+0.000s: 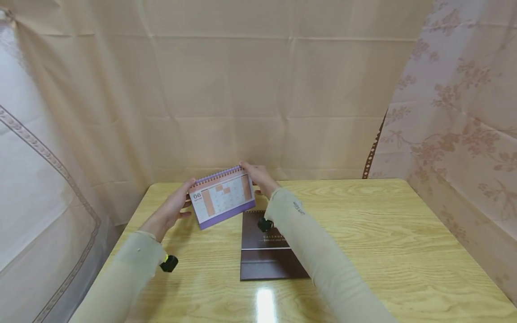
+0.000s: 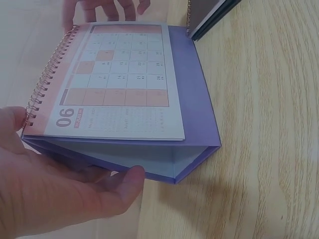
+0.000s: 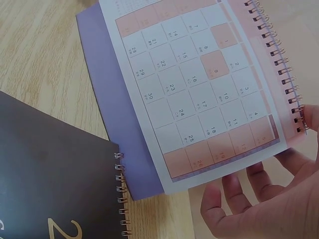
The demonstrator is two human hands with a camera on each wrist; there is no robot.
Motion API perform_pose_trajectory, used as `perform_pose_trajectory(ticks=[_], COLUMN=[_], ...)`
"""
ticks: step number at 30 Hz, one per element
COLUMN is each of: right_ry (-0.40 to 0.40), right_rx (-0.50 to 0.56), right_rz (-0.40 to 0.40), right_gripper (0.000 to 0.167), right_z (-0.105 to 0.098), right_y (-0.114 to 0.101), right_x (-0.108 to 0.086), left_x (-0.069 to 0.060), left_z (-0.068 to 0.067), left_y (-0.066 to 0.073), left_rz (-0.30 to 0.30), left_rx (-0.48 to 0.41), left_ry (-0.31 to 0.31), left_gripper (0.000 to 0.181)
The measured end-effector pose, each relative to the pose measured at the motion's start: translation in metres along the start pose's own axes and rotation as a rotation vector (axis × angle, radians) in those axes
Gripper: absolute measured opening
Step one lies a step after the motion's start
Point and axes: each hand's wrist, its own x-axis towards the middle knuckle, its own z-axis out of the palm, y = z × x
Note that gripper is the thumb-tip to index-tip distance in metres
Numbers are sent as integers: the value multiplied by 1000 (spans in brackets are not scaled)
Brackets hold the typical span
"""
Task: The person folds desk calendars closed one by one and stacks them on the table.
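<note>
The left hand [image 1: 174, 205] and right hand [image 1: 261, 177] grip opposite ends of a purple desk calendar [image 1: 223, 197]. A dark brown calendar [image 1: 266, 260] lies nearer, to the right, on the counter [image 1: 396, 233].

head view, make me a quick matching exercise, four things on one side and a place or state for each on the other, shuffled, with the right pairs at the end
1. purple calendar
2. dark calendar
3. left hand
4. right hand

A. on the table, partly hidden by the right sleeve
B. at the coil end nearer the printed 06
C. showing a page marked 06
D. at the coil end farther from the printed 06

Pairs: 1-C, 2-A, 3-B, 4-D
</note>
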Motion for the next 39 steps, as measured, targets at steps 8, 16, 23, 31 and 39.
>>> perform_pose_trajectory(ticks=[8, 16, 23, 31, 39], right_ry=[-16, 5, 23, 19, 6], right_rx=[12, -36, -57, -41, -23], right_rz=[17, 20, 6, -27, -45], right_gripper=[55, 70, 69, 60, 59], right_z=[-1, 1, 4, 6, 7], right_y=[1, 1, 0, -2, -4], right_x=[0, 2, 3, 1, -1], left_x=[-1, 0, 2, 5, 5], left_z=[2, 4, 5, 4, 3], left_y=[1, 1, 2, 4, 4], left_rz=[13, 21, 36, 34, 42], left_rx=[-7, 1, 6, -10, -33], left_ry=[27, 61, 97, 110, 112], left_gripper=[73, 65, 56, 71, 76])
